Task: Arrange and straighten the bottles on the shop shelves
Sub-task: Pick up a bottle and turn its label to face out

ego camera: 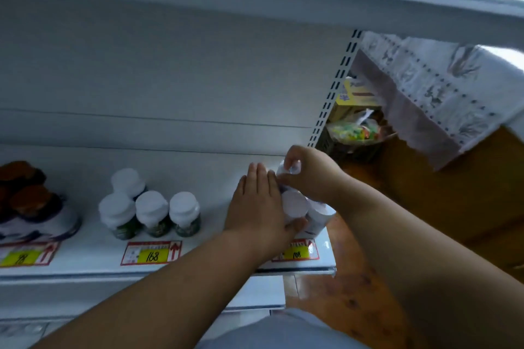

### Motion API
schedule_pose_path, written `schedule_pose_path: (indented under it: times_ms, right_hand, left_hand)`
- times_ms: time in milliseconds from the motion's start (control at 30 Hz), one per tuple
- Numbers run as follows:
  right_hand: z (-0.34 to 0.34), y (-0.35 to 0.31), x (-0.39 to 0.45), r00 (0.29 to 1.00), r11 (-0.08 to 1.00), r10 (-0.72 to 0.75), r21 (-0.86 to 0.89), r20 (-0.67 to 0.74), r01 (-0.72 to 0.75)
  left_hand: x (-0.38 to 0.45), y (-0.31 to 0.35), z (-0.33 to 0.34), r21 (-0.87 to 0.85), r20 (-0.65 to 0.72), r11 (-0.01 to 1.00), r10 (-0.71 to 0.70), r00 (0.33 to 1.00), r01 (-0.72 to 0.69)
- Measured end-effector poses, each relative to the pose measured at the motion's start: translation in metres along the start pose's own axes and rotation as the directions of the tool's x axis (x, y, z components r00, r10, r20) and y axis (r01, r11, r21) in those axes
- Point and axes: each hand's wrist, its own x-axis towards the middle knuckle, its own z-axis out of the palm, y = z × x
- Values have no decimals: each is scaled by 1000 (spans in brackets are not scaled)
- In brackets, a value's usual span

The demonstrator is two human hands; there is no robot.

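Observation:
A cluster of white-capped bottles (pixel 295 202) stands at the right end of the white shelf (pixel 93 249). My left hand (pixel 259 201) lies against the cluster's left side with straight fingers, its thumb under the front bottle's cap. My right hand (pixel 309 171) reaches over from the right and curls its fingers round the top of a rear bottle (pixel 280 168). The bottles' bodies are mostly hidden by both hands. Further left stand several white-capped green-labelled bottles (pixel 150 207) in a loose group.
Brown-lidded jars (pixel 28 195) sit at the shelf's far left. Price tags (pixel 151 253) line the front edge. The shelf ends at a slotted upright (pixel 334 88); beyond it are a basket of packets (pixel 354 130), a patterned cloth (pixel 433 85) and a brown floor.

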Motion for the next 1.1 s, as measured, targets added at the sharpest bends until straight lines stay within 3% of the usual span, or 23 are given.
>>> schedule_pose_path:
  times_ms: [233, 367, 600, 733, 900, 1100]
  right_hand:
    - [8, 8, -1, 993, 997, -65, -35, 96, 68]
    - [4, 3, -10, 995, 995, -96, 38, -12, 97]
    - [-15, -48, -31, 965, 966, -177, 151, -194, 208]
    - [3, -129, -42, 932, 912, -287, 235, -222, 337]
    - [56, -277, -55, 851, 806, -468, 281, -238, 522]
    - [131, -461, -71, 775, 669, -604, 411, -185, 619]
  left_hand:
    - [-1, -1, 1, -4, 20, 1000, 0, 1000, 0]
    - [-3, -2, -8, -41, 13, 999, 7, 1000, -6]
    - [-39, -43, -52, -73, -132, 997, 1, 991, -11]
    - [-91, -100, -89, -76, -166, 997, -41, 985, 29]
    - [-177, -210, -128, -54, -204, 985, -170, 964, 163]
    - [-294, -354, -188, 22, -297, 924, -357, 886, 381]
